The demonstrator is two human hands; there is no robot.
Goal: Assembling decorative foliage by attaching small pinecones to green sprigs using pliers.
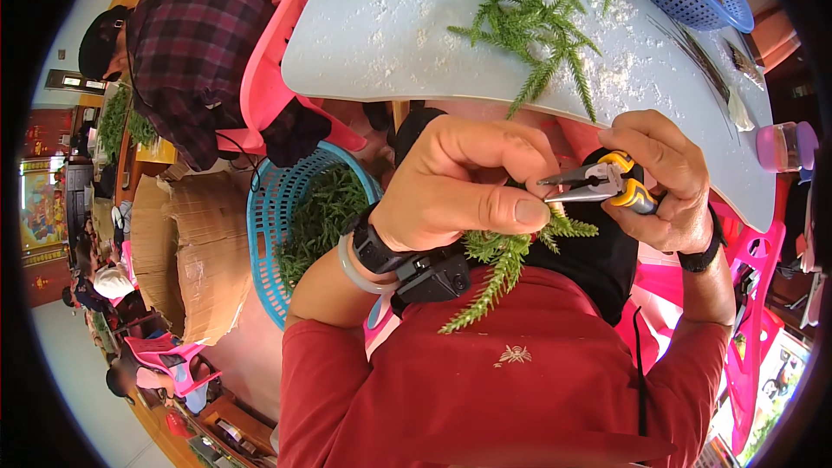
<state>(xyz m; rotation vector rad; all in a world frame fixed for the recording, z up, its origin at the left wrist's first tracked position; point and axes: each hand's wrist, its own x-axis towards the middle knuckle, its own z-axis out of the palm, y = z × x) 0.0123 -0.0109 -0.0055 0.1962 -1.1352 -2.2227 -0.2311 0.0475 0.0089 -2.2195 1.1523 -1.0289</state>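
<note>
A pale blue-grey table [390, 43] with a rounded edge fills the upper middle, its top dusted with white flecks. Pink plastic chairs [269, 78] stand at its left edge, and one more pink chair [754, 295] stands at the right. A person in a dark plaid shirt [186, 43] sits at the left chair. Below the table, brown cardboard [199, 251] lies on the pale floor [78, 381]. The light is bright and even, like daylight
</note>
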